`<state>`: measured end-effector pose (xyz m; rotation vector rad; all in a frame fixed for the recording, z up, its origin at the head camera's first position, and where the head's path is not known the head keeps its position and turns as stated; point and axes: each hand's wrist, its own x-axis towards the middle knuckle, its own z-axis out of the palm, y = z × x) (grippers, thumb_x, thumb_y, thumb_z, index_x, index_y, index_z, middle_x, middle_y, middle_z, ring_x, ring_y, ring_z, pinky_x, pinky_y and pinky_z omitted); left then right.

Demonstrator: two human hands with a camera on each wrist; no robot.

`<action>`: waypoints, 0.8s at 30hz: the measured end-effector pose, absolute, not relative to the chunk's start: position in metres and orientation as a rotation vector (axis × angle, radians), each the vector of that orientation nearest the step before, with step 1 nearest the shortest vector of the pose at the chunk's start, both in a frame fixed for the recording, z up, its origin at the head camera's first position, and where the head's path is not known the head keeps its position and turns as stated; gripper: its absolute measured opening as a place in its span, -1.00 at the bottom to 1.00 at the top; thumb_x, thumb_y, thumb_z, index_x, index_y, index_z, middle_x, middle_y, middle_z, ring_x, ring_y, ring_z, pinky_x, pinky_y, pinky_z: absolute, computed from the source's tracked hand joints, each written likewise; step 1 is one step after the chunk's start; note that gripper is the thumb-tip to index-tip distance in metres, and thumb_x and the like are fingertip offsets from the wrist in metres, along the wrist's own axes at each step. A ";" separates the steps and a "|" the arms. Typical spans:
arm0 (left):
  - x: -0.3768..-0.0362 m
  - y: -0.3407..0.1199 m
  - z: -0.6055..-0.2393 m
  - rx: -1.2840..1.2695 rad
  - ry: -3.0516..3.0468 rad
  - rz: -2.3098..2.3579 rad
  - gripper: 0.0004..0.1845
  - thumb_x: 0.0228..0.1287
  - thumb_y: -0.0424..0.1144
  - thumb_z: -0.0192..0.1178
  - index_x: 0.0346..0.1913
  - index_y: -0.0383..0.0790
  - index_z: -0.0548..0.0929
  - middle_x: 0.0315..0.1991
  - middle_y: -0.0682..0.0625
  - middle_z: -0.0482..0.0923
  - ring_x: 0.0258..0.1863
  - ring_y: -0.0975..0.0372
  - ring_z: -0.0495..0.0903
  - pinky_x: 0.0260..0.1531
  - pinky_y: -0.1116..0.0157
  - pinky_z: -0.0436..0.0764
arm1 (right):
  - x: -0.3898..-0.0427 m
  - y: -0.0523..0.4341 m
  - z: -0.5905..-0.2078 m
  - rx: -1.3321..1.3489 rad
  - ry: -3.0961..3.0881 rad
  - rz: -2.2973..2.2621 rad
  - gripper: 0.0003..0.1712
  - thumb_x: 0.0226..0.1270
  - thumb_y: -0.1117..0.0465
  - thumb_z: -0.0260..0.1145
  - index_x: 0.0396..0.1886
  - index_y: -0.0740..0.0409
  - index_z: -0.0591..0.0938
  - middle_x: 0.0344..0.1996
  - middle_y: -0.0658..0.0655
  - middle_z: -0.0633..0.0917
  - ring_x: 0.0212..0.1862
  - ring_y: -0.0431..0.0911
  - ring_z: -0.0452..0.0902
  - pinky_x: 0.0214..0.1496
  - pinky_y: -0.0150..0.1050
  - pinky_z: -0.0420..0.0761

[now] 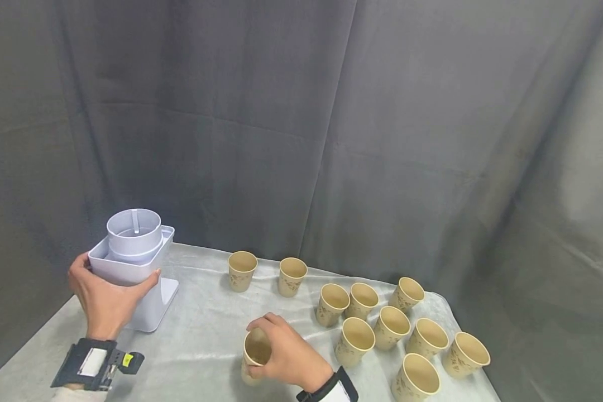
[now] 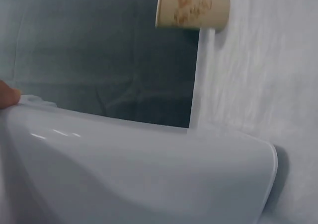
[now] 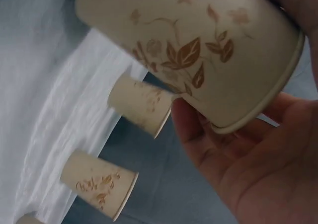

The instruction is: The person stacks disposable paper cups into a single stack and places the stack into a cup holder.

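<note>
My left hand (image 1: 106, 300) grips a white plastic dispenser-like stand (image 1: 146, 312) at the left of the table, thumb on one side and fingers on the other. A round open cylinder (image 1: 134, 241) with a thin upright strip inside sits in its top. In the left wrist view, the stand's smooth side fills the lower part, with a fingertip (image 2: 8, 95) at its edge. Near the table's front middle, my right hand (image 1: 292, 355) holds a beige paper cup (image 3: 198, 50) by its rim end, thumb and fingers on opposite sides. Brown leaves are printed on this upright cup.
Two similar cups, one left (image 1: 242, 272) and one right (image 1: 292, 277), stand along the back edge. Several more, among them a front cup (image 1: 416, 378), are grouped upright on the right. A pale cloth covers the table (image 1: 201, 324); a grey curtain (image 1: 281, 123) hangs behind.
</note>
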<state>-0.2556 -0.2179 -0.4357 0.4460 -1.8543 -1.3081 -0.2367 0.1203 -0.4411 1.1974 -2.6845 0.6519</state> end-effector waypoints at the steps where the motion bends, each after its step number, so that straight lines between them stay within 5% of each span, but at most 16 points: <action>1: -0.253 -0.215 -0.437 0.442 -1.853 -1.305 0.29 -0.35 -0.23 0.69 0.47 -0.24 0.04 0.40 -0.28 0.12 0.42 -0.10 0.12 0.37 -0.04 0.13 | -0.234 0.121 -0.443 1.221 -2.675 0.645 -0.31 -0.09 0.03 0.66 0.09 0.03 0.59 -0.09 -0.10 0.61 -0.03 -0.26 0.54 0.08 -0.45 0.55; 16: -0.242 -0.210 -0.461 0.257 -1.788 -1.224 0.39 -0.42 -0.30 0.70 0.58 -0.14 0.04 0.43 -0.35 0.13 0.43 -0.12 0.12 0.44 0.02 0.10 | -0.218 0.119 -0.464 1.263 -2.579 0.635 -0.27 -0.16 0.07 0.65 0.08 -0.01 0.54 -0.09 -0.11 0.58 0.01 -0.29 0.47 0.12 -0.52 0.47; 20: -0.237 -0.207 -0.456 0.160 -1.754 -1.116 0.40 -0.38 -0.03 0.68 0.56 -0.11 -0.02 0.48 -0.30 0.01 0.48 -0.07 -0.04 0.45 0.01 0.00 | -0.218 0.121 -0.459 1.257 -2.603 0.591 -0.21 -0.10 -0.01 0.64 0.17 0.02 0.54 0.00 -0.08 0.60 0.08 -0.27 0.47 0.17 -0.49 0.50; 24: -0.228 -0.189 -0.444 -0.093 -1.614 -0.975 0.25 -0.23 0.34 0.52 0.36 -0.42 0.18 0.39 -0.33 0.12 0.42 -0.02 0.05 0.43 0.19 0.04 | -0.222 0.125 -0.442 1.201 -2.689 0.731 -0.18 0.13 -0.18 0.53 0.33 0.03 0.49 0.17 -0.06 0.56 0.21 -0.21 0.45 0.25 -0.35 0.53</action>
